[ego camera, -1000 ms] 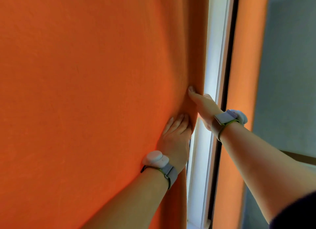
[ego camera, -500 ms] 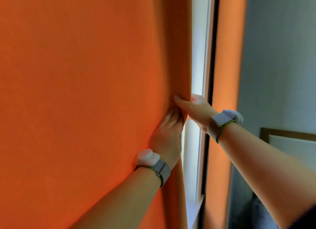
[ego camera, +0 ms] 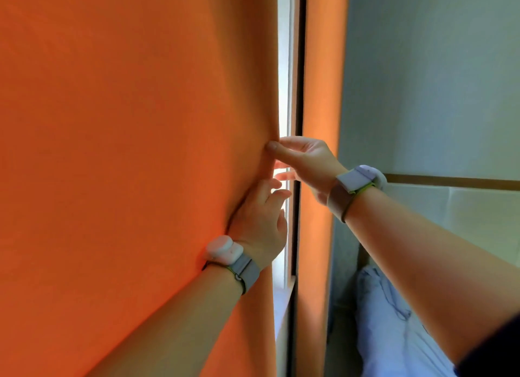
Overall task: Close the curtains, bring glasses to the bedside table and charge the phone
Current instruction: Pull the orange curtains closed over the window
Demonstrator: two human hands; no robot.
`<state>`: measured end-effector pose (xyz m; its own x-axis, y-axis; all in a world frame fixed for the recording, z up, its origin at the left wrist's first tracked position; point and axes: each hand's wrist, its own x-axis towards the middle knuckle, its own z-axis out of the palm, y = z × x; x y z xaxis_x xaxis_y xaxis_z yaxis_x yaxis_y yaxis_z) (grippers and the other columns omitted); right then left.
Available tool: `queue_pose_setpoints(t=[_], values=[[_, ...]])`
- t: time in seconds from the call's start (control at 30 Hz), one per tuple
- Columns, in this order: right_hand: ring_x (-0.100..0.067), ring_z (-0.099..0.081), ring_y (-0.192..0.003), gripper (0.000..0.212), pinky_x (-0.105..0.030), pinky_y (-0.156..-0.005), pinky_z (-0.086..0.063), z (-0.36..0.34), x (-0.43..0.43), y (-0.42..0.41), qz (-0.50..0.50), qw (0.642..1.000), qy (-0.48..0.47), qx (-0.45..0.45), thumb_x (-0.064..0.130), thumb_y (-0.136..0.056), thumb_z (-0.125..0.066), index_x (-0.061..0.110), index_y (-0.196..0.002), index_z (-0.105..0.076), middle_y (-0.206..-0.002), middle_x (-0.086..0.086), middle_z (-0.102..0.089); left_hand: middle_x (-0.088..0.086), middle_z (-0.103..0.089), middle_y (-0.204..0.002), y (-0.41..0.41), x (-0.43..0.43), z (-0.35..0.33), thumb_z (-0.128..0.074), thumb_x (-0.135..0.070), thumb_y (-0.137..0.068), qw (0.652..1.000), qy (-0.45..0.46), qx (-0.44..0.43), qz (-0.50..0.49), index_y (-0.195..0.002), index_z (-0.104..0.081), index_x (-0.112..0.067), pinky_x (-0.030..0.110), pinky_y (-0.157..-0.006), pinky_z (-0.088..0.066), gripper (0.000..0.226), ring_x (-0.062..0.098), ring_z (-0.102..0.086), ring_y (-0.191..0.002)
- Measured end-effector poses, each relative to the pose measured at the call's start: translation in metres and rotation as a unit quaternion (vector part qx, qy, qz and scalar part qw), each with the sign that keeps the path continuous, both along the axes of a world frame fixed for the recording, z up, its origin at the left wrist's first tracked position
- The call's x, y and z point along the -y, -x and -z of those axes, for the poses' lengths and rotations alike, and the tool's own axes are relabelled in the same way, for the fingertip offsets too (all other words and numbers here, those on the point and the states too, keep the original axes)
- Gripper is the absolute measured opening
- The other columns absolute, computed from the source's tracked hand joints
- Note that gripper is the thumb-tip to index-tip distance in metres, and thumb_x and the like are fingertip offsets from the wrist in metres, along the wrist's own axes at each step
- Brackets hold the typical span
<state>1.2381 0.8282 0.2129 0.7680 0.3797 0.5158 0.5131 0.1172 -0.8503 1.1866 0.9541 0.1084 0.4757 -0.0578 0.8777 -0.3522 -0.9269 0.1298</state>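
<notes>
A large orange curtain (ego camera: 126,151) fills the left and middle of the head view. Its right edge hangs beside a narrow bright strip of window (ego camera: 283,67). My right hand (ego camera: 306,160) pinches that edge between thumb and fingers at mid height. My left hand (ego camera: 260,222) lies just below it, palm against the curtain near the edge, fingers loosely spread over the gap. Both wrists wear grey bands with white devices. No glasses, phone or bedside table are in view.
A dark window frame (ego camera: 299,95) runs down right of the gap, with an orange-lit wall strip (ego camera: 323,81) beyond it. A grey-blue wall (ego camera: 436,81) and a wood-edged headboard (ego camera: 450,179) stand at right. Pale blue bedding (ego camera: 394,320) lies at lower right.
The view has swung right, showing more wall and the bedding. My left hand's fingers have lifted from flat on the curtain and now reach past its edge. My right hand still pinches the edge.
</notes>
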Motion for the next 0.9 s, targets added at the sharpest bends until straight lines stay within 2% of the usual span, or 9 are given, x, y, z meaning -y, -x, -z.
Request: queue_pose_setpoints(t=[0.07, 0.17, 0.23, 0.33, 0.43, 0.6, 0.7, 0.8, 0.9], values=[[-0.024, -0.078, -0.097, 0.023, -0.052, -0.096, -0.061, -0.002, 0.004, -0.005, -0.003, 1.000, 0.020, 0.006, 0.030, -0.091, -0.080, 0.012, -0.106, -0.081, -0.104, -0.010, -0.082, 0.002, -0.062, -0.130, -0.006, 0.005, 0.005, -0.066, -0.004, -0.083, 0.999, -0.045, 0.001, 0.026, -0.112, -0.073, -0.017, 0.041, -0.091, -0.058, 0.032, 0.025, -0.065, -0.112], [-0.023, -0.078, -0.100, 0.020, -0.043, -0.092, -0.062, 0.003, 0.020, -0.021, 0.015, 0.999, 0.040, -0.003, 0.029, -0.095, -0.076, 0.013, -0.107, -0.079, -0.101, -0.006, -0.082, 0.002, -0.066, -0.120, -0.019, 0.000, 0.010, -0.068, 0.000, -0.083, 0.994, -0.088, -0.010, 0.064, -0.101, -0.074, -0.015, 0.039, -0.068, -0.060, 0.024, 0.023, -0.067, -0.099], [-0.025, -0.078, -0.101, 0.023, -0.041, -0.089, -0.063, 0.014, 0.035, -0.048, 0.038, 0.998, 0.042, -0.031, 0.032, -0.094, -0.077, 0.013, -0.108, -0.079, -0.100, -0.005, -0.083, 0.000, -0.066, -0.116, -0.036, 0.003, 0.013, -0.069, 0.002, -0.083, 0.991, -0.119, -0.021, 0.064, -0.101, -0.073, -0.016, 0.038, -0.063, -0.060, 0.025, 0.022, -0.066, -0.098], [-0.027, -0.079, -0.099, 0.028, -0.044, -0.090, -0.063, 0.035, 0.046, -0.094, 0.075, 0.993, 0.048, -0.082, 0.037, -0.090, -0.081, 0.015, -0.108, -0.079, -0.096, -0.005, -0.083, -0.003, -0.065, -0.120, -0.060, 0.009, 0.013, -0.065, -0.004, -0.088, 0.986, -0.137, -0.070, 0.056, -0.107, -0.073, -0.020, 0.041, -0.071, -0.061, 0.026, 0.021, -0.064, -0.106], [-0.022, -0.079, -0.088, 0.039, -0.044, -0.086, -0.063, 0.057, 0.062, -0.161, 0.110, 0.985, 0.043, -0.128, 0.044, -0.088, -0.082, 0.015, -0.113, -0.075, -0.092, -0.005, -0.083, -0.007, -0.061, -0.124, -0.116, 0.026, 0.018, -0.058, -0.015, -0.094, 0.987, -0.102, -0.118, 0.047, -0.116, -0.070, -0.025, 0.042, -0.080, -0.059, 0.027, 0.018, -0.062, -0.111], [-0.018, -0.070, -0.074, 0.031, -0.037, -0.073, -0.061, 0.083, 0.077, -0.259, 0.193, 0.967, 0.028, -0.161, 0.035, -0.094, -0.076, 0.015, -0.118, -0.073, -0.094, -0.005, -0.078, -0.012, -0.056, -0.135, -0.205, 0.048, 0.028, -0.057, -0.027, -0.097, 0.968, -0.033, -0.248, 0.005, -0.133, -0.061, -0.031, 0.040, -0.091, -0.057, 0.036, 0.017, -0.062, -0.115], [-0.021, -0.069, -0.082, 0.035, -0.043, -0.083, -0.062, 0.093, 0.083, -0.315, 0.240, 0.958, 0.042, -0.154, 0.033, -0.094, -0.075, 0.015, -0.123, -0.071, -0.096, -0.005, -0.073, -0.016, -0.054, -0.134, -0.261, 0.064, 0.036, -0.057, -0.036, -0.094, 0.955, 0.025, -0.296, -0.012, -0.134, -0.055, -0.039, 0.041, -0.092, -0.057, 0.041, 0.013, -0.065, -0.109], [-0.026, -0.070, -0.103, 0.048, -0.047, -0.097, -0.060, 0.099, 0.084, -0.354, 0.263, 0.955, 0.055, -0.124, 0.039, -0.088, -0.077, 0.017, -0.130, -0.068, -0.112, -0.005, -0.072, -0.012, -0.053, -0.137, -0.306, 0.076, 0.043, -0.060, -0.034, -0.095, 0.946, 0.062, -0.318, -0.017, -0.141, -0.051, -0.034, 0.039, -0.094, -0.056, 0.048, 0.013, -0.065, -0.109], [-0.026, -0.068, -0.102, 0.053, -0.047, -0.095, -0.060, 0.106, 0.081, -0.387, 0.241, 0.961, 0.076, -0.116, 0.048, -0.089, -0.075, 0.016, -0.130, -0.066, -0.111, -0.004, -0.070, -0.007, -0.049, -0.146, -0.342, 0.080, 0.049, -0.062, -0.033, -0.096, 0.937, 0.112, -0.330, -0.023, -0.149, -0.045, -0.028, 0.038, -0.099, -0.054, 0.056, 0.017, -0.061, -0.119]])
